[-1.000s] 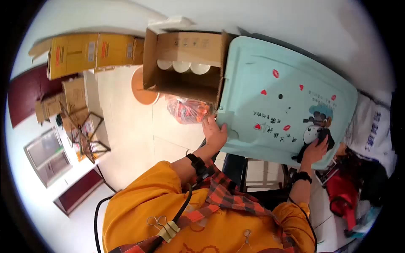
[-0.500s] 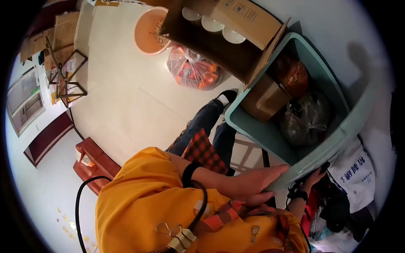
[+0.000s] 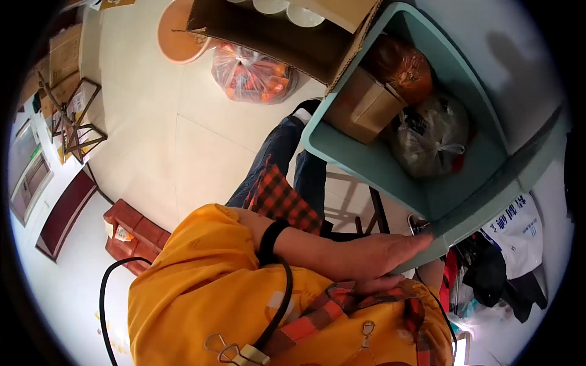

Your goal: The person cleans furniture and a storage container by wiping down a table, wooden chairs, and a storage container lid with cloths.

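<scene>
A teal plastic bin [image 3: 317, 141] is tilted toward my right. My left hand [image 3: 390, 253] is closed on its near corner, thumb below the rim. In the bin lie a small cardboard box [image 3: 360, 107], a reddish-orange item in clear plastic wrap [image 3: 403, 67] and a knotted clear plastic bag [image 3: 430, 137] with dark contents. Of my right arm, only a bit of skin shows below the near end of the bin; my right hand [image 3: 432, 274] is largely behind the bin, its fingers hidden.
Beyond the bin is an open cardboard box [image 3: 274, 46] holding white round items. A clear bag of orange packets [image 3: 253, 76] and a peach basin [image 3: 177, 36] sit on the floor. A white printed bag [image 3: 516, 229] and dark cloth lie at right. A red sofa [image 3: 134, 229] stands left.
The bin and its surroundings have shifted up and left in view. My right hand, partly visible with its wristband before, is now mostly hidden behind the bin. My left hand keeps its hold.
</scene>
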`<state>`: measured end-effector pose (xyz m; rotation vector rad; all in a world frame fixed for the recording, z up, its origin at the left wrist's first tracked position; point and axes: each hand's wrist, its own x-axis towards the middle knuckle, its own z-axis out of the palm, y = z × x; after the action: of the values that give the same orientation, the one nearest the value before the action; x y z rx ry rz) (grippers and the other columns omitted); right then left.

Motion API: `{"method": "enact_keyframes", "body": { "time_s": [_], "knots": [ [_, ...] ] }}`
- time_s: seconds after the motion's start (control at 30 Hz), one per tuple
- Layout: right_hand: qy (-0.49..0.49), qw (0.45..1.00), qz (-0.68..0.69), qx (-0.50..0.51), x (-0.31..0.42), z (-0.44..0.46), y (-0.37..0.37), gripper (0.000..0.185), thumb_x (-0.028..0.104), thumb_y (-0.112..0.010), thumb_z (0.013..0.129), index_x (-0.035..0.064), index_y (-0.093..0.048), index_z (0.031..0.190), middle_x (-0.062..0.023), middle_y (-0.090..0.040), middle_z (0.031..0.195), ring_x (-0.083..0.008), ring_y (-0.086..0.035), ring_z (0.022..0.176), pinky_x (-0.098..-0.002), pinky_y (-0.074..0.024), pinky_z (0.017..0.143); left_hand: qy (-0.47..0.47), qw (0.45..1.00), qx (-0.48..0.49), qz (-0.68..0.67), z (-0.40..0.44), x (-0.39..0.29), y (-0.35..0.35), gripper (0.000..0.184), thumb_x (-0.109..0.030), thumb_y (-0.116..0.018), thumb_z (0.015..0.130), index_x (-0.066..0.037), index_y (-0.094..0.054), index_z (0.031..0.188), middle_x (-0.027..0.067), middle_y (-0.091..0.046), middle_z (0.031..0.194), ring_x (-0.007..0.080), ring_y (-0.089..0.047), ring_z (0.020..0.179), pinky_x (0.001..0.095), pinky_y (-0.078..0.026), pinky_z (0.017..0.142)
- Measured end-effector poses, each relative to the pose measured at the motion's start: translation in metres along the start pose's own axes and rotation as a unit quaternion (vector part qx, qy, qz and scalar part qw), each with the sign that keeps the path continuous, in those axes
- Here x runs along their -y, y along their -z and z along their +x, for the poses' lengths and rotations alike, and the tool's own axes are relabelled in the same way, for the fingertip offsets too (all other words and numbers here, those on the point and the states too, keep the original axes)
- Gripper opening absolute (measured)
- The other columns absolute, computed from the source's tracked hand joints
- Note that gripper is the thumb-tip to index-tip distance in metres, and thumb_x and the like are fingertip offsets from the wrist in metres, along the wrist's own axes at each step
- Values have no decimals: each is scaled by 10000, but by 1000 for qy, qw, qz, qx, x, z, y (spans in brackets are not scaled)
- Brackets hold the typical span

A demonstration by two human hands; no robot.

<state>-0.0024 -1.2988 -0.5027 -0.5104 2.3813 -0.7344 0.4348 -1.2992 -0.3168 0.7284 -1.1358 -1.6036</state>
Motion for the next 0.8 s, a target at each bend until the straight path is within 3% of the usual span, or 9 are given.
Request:
{"method": "enact_keyframes", "body": {
  "time_s": [0.07,0.2,0.27,0.5,0.6,0.7,0.73,0.77,0.8],
  "knots": [
    [-10,1000,6,-3,1,0,3,543,155,-522,930,99,-353,1443,-157,-488,1372,-321,-553,1138,-428,-474,932,91,993,61,-38,5,-7,7,752,-109,-620,850,80,-185,1433,302,-476,1261,430,-547,1077,429,-460,917],
    [-43,999,12,2,0,-9,14,543,149,-525,922,97,-362,1437,-155,-495,1364,-315,-557,1132,-423,-474,932,56,997,45,-26,8,-4,8,759,-111,-630,836,76,-187,1423,286,-514,1173,427,-559,1021,435,-472,873],
    [-51,999,15,-2,0,-18,19,543,146,-526,918,96,-366,1434,-154,-499,1360,-312,-558,1130,-421,-475,931,119,990,74,-7,11,-5,15,766,-100,-634,811,75,-191,1411,284,-518,1122,426,-557,987,439,-474,841],
    [-43,999,-3,-17,10,-16,13,542,136,-531,905,93,-380,1424,-150,-512,1346,-302,-564,1120,-413,-476,931,73,997,35,-19,11,3,19,753,-115,-606,795,58,-205,1409,275,-525,1123,414,-559,990,426,-473,838],
    [-3,999,-26,-34,17,-11,-4,542,132,-533,899,91,-386,1420,-149,-518,1340,-298,-567,1116,-409,-476,930,168,984,63,-13,11,8,35,735,-125,-596,793,45,-239,1412,272,-526,1156,405,-566,1028,423,-475,868],
    [34,997,-27,-57,18,-21,-32,533,149,-537,896,80,-403,1407,-159,-526,1328,-304,-568,1117,-414,-475,935,236,965,-78,88,1,26,63,707,-107,-585,765,60,-311,1395,312,-457,1311,432,-510,1180,428,-421,1001],
    [62,995,-24,-76,15,-21,-39,525,167,-541,894,69,-418,1395,-170,-531,1317,-312,-569,1120,-420,-474,940,218,960,-115,131,-1,35,76,683,-104,-585,769,65,-334,1381,312,-481,1291,424,-522,1176,412,-430,994],
    [63,995,-16,-78,5,-17,-40,525,167,-541,894,69,-418,1395,-170,-531,1317,-312,-569,1120,-420,-474,940,274,946,-137,111,-1,43,91,661,-93,-580,769,68,-352,1368,306,-528,1235,419,-552,1139,397,-449,972],
    [163,975,-119,-92,-16,-5,-37,522,182,-540,894,59,-425,1388,-189,-528,1315,-338,-564,1125,-438,-472,941,276,934,-148,172,-7,56,105,653,-123,-604,783,71,-363,1358,300,-559,1193,419,-571,1105,393,-467,949]
  ]
}}
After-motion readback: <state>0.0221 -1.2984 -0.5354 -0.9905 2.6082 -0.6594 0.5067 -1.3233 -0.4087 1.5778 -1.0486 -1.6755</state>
